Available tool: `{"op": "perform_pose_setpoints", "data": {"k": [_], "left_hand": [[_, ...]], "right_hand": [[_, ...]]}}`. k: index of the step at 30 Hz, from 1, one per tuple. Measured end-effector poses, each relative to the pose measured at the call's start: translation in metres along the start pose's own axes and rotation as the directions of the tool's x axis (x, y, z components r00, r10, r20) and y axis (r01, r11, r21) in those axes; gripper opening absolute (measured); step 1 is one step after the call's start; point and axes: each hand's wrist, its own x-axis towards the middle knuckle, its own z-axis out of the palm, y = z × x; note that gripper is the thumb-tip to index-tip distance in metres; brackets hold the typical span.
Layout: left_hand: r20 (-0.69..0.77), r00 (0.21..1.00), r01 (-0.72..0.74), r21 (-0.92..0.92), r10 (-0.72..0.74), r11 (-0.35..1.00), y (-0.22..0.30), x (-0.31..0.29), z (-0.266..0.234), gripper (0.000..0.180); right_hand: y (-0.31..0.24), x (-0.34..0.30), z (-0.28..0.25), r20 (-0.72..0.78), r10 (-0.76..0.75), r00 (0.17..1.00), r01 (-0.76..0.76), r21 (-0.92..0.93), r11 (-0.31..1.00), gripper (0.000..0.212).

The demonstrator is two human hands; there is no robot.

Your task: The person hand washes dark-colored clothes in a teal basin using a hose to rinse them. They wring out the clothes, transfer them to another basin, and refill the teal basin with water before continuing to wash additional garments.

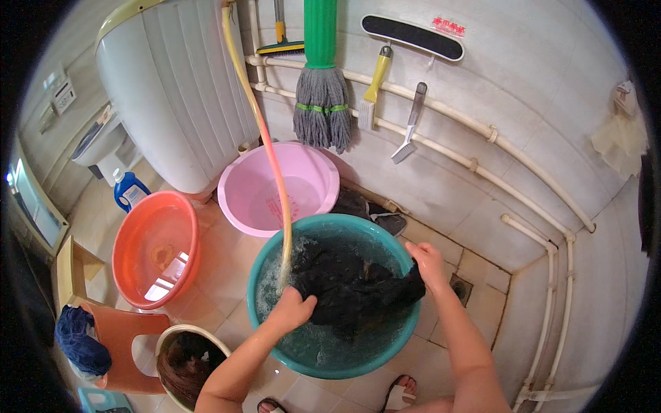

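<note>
A wet black garment (361,282) stretches across the water in a round teal basin (344,373). My left hand (292,310) is closed on its left end, low over the water near the basin's left side. At the basin's right rim, my right hand (427,266) grips the other end, lifted a little above the water. Much of the cloth between them lies in the water, so its exact kind is unclear. A yellowish hose (270,138) hangs down into the basin beside my left hand, and the water foams around its end.
A pink basin (234,206) and an orange basin of water (189,241) stand beyond and left. A bucket of dark cloth (180,365) and an orange stool (127,337) are near left. Blue bottle (129,189) behind; mop (321,110) and brushes hang on the piped wall.
</note>
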Motion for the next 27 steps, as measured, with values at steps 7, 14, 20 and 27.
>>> {"op": "perform_pose_setpoints", "data": {"k": [7,14,20,27], "left_hand": [[-0.080,0.988,0.152,0.591,-0.130,0.792,-0.016,0.008,0.004,0.062],[-0.252,0.967,0.114,0.315,-0.033,0.942,-0.093,0.051,0.065,0.079],[-0.035,0.936,0.346,-0.074,-0.349,0.935,-0.138,0.076,0.084,0.077],[0.309,0.931,0.340,-0.928,-0.195,0.154,-0.077,0.061,0.079,0.065]], "right_hand": [[0.020,-0.019,0.062,0.455,-0.340,0.823,0.560,-0.749,0.353,0.049],[0.089,-0.004,0.147,0.500,-0.130,0.856,0.514,-0.796,0.320,0.061],[0.141,0.017,0.164,0.017,-0.017,1.000,0.023,-0.499,0.866,0.046],[0.079,-0.032,0.136,0.400,0.015,0.917,-0.189,0.399,0.897,0.042]]}}
